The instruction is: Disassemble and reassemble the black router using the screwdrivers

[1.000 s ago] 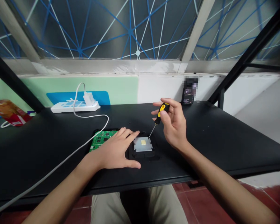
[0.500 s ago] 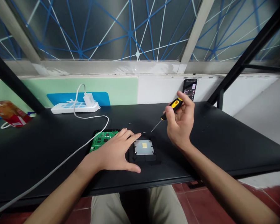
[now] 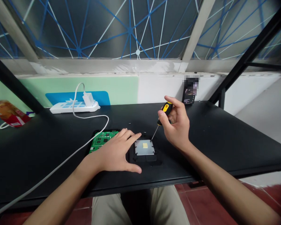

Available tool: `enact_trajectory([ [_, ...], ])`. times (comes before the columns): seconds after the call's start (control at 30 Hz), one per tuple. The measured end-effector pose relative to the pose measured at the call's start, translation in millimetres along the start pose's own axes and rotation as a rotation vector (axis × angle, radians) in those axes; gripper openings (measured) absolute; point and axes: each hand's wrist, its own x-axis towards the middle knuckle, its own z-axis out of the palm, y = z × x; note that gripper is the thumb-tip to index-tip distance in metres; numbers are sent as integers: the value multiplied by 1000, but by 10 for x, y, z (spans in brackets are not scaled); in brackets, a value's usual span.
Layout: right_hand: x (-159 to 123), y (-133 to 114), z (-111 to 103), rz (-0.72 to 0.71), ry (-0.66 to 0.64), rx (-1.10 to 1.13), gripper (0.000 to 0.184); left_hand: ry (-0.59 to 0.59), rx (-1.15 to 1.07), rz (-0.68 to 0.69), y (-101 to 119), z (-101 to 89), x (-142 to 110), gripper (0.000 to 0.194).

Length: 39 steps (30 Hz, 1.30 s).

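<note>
My right hand (image 3: pixel 176 123) is closed around the black and yellow handle of a screwdriver (image 3: pixel 167 108). Its thin shaft slants down to the left, and the tip is at the upper right corner of a silver metal plate (image 3: pixel 140 150). A pale yellow square pad (image 3: pixel 145 145) sits on the plate. The plate lies in a black housing (image 3: pixel 145 158) on the table. My left hand (image 3: pixel 118 151) rests spread, thumb and fingers apart, at the left side of that housing. It partly covers a green circuit board (image 3: pixel 99 141) in a black case.
A white cable (image 3: pixel 84 146) runs across the black table (image 3: pixel 224 137) from a charger in a power strip (image 3: pixel 75 107). Tiny screws (image 3: pixel 144 132) lie beyond the plate. A phone (image 3: pixel 189 93) leans on the wall. A bottle (image 3: pixel 10 114) is at the far left.
My right hand has moved left, bringing the screwdriver's tip down from above the table to the plate's upper right corner. My left hand stays where it was.
</note>
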Motion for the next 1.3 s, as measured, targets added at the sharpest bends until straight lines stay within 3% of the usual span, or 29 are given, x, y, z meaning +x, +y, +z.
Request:
enact_trajectory([
  [1.3,-1,-7,-28,-30,-16,-54,46,24,-18,14,-19,27,2,105],
])
